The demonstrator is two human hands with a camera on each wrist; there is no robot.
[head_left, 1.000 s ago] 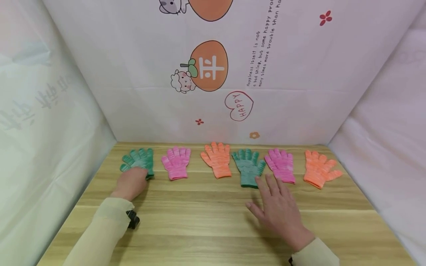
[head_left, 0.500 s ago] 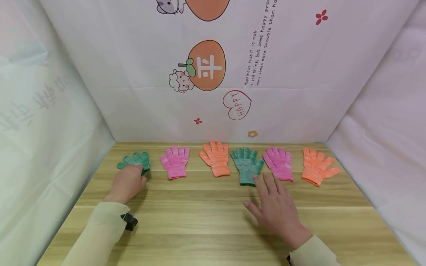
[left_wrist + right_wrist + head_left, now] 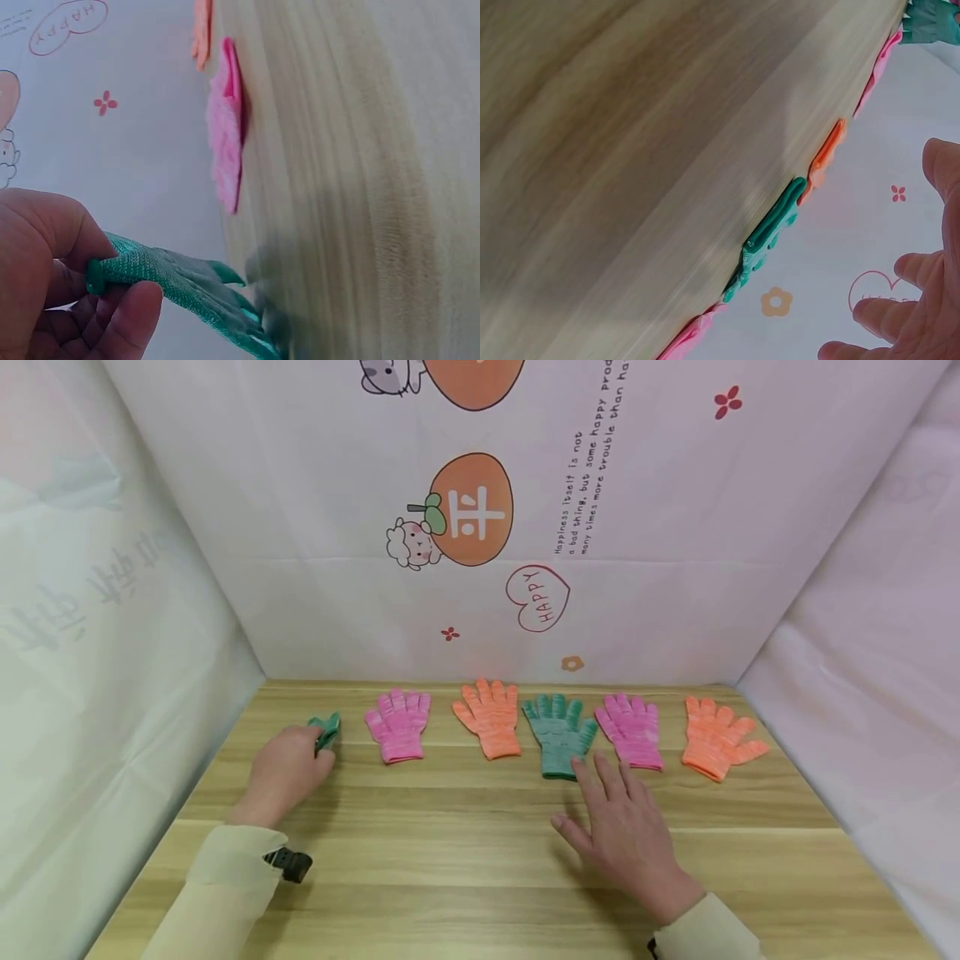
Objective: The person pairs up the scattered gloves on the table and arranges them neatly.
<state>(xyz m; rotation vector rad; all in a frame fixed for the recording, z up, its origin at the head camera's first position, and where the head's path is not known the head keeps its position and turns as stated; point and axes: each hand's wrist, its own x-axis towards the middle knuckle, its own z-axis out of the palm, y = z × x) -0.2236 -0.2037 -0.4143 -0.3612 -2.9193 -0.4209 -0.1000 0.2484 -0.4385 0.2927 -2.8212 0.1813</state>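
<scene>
At the left end of the row, my left hand [image 3: 288, 772] pinches a green knitted glove [image 3: 187, 289] by its cuff. In the left wrist view the glove hangs from thumb and fingers, its fingertips low by the table; in the head view the hand hides most of it. My right hand [image 3: 630, 835] is spread, palm down, with fingers straight, and holds nothing. Its fingertips are nearest to the cuff of a second green glove [image 3: 558, 739]; whether they touch it I cannot tell. Just beyond lies a pink glove [image 3: 632, 732].
Also in the row along the back lie another pink glove [image 3: 400, 727], an orange glove [image 3: 491, 720] and, at the right end, a second orange glove [image 3: 720, 739]. A printed white sheet [image 3: 337, 602] rises behind the wooden table [image 3: 435, 868], with white sheets at both sides.
My left hand has lifted the green glove by its cuff off the table; the glove, flat before, now hangs folded and narrow. The right hand and the other gloves stay put.
</scene>
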